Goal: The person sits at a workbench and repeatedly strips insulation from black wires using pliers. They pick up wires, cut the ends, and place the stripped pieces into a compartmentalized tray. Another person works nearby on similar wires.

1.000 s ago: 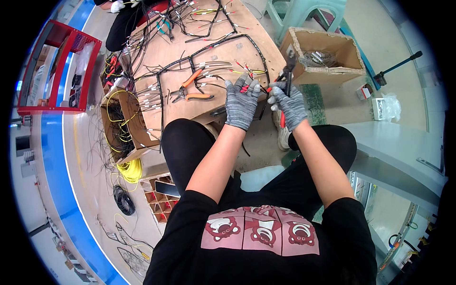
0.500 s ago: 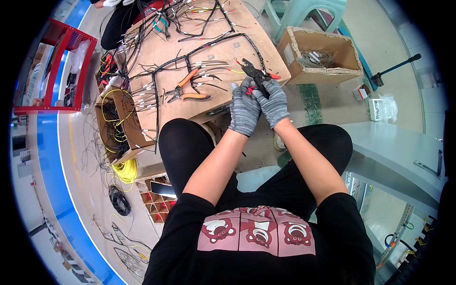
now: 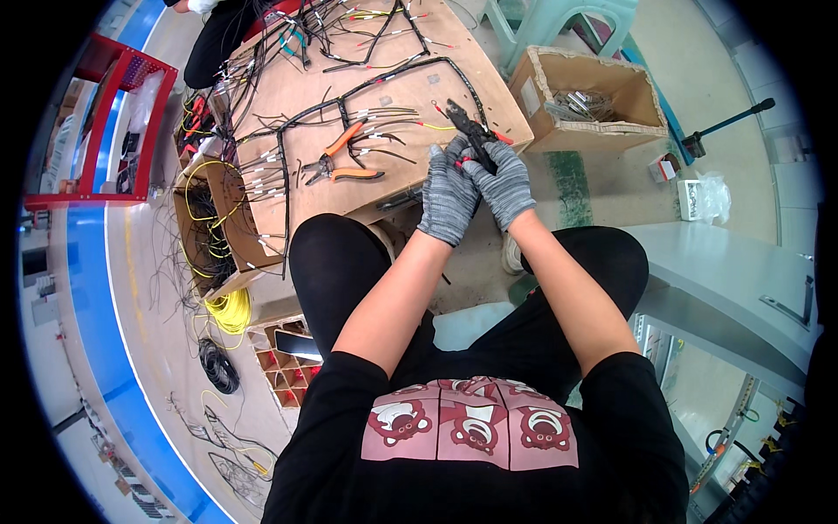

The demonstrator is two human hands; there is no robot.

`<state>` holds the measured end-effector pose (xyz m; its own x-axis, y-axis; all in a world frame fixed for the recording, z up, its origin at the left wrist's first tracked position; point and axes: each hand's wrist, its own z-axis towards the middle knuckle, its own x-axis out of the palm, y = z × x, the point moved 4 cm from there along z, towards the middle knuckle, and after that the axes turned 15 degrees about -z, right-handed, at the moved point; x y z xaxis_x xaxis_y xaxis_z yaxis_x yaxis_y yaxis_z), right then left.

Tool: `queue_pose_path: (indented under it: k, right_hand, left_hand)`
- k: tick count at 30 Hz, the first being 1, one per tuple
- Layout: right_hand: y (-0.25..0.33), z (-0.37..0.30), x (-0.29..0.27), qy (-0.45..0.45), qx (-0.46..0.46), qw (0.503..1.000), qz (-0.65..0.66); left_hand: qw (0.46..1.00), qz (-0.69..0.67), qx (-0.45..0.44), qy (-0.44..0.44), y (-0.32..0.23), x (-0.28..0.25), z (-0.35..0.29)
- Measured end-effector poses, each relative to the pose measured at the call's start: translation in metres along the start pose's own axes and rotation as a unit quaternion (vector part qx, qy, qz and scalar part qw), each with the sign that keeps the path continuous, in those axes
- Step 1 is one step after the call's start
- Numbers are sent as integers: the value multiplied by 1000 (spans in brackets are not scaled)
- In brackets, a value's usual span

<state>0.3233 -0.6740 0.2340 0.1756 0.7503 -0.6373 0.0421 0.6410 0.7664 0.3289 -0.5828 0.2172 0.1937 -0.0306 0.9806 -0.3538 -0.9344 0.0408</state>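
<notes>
My right hand (image 3: 504,183), in a grey knitted glove, is closed around black pliers (image 3: 465,125) with a red handle tip, near the front right edge of the wooden board. Close against it, my left hand (image 3: 447,196), gloved alike, has its fingers bent round a small red piece (image 3: 463,162); its kind is too small to make out. Both hands partly hide the pliers. Beyond them a black-taped wire harness (image 3: 305,115) with many loose wire ends lies on the board (image 3: 401,183). Orange-handled cutters (image 3: 336,166) rest open on the board, left of my hands.
A cardboard box (image 3: 602,131) with metal parts stands right of the board, before a pale green stool (image 3: 559,31). At left are a box of wires (image 3: 231,218), a yellow wire coil (image 3: 230,312) and a divided box (image 3: 288,380). Another person's gloved hand (image 3: 202,5) shows at the top.
My hands have shifted very slightly, still together, and the pliers have turned a little. The other person's hand at the top has moved.
</notes>
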Motion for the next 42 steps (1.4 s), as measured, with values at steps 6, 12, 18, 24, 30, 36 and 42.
queue_pose_path:
  k: [6, 12, 18, 24, 30, 36, 42]
  right_hand:
    - [3, -2, -10, 38, 12, 999, -18]
    - [8, -4, -11, 8, -43, 996, -73]
    - [4, -4, -6, 24, -21, 998, -51]
    - [12, -4, -10, 57, -11, 997, -45]
    - [23, -7, -12, 17, -37, 995, -88]
    - [17, 5, -36, 29, 72, 984, 161]
    - [19, 33, -90, 75, 51, 995, 49]
  left_hand:
    - [999, -15, 27, -9, -8, -8, 2]
    - [997, -12, 46, -54, -9, -23, 7]
    - [997, -46, 34, -46, 1, -7, 2]
    - [994, -95, 25, -54, 0, -8, 2]
    - [995, -78, 23, -57, 0, -13, 4]
    - [990, -11, 73, -116, -6, -24, 4]
    - [991, 80, 54, -88, -7, -25, 8]
